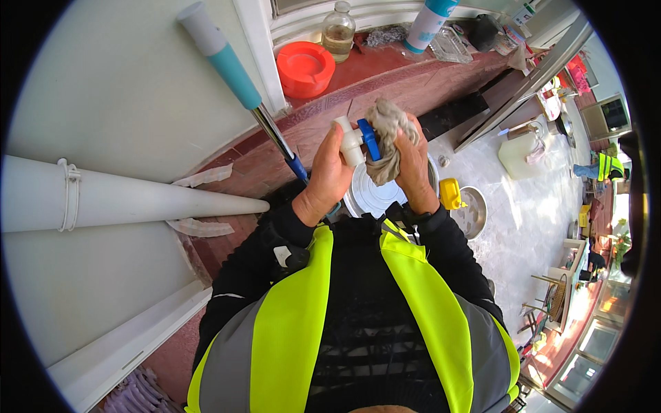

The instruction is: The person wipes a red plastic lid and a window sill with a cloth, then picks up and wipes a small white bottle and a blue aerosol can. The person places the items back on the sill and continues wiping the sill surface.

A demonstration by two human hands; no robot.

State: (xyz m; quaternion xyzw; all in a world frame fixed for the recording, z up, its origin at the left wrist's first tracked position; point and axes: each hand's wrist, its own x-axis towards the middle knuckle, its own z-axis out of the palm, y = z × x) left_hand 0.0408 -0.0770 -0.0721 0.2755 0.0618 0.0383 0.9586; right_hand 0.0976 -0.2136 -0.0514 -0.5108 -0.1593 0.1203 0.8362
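My left hand (330,173) grips the white plastic body of a ball valve (352,144). The valve's blue handle (369,139) faces my other hand. In my right hand (413,165) is a crumpled grey cloth (384,139), bunched close against the blue handle; whether cloth and handle touch is hard to tell. Below my hands lies a round metal lid or basin (372,193), partly hidden by them. A pole with a teal and grey grip (235,75) leans to the left of my hands.
A red ashtray (305,69), glass bottle (338,33) and spray can (426,23) stand on the ledge. A white pipe (129,199) runs at left. A yellow container (450,193) and metal bowl (472,211) sit at right. Farther off is a person in a yellow vest (609,167).
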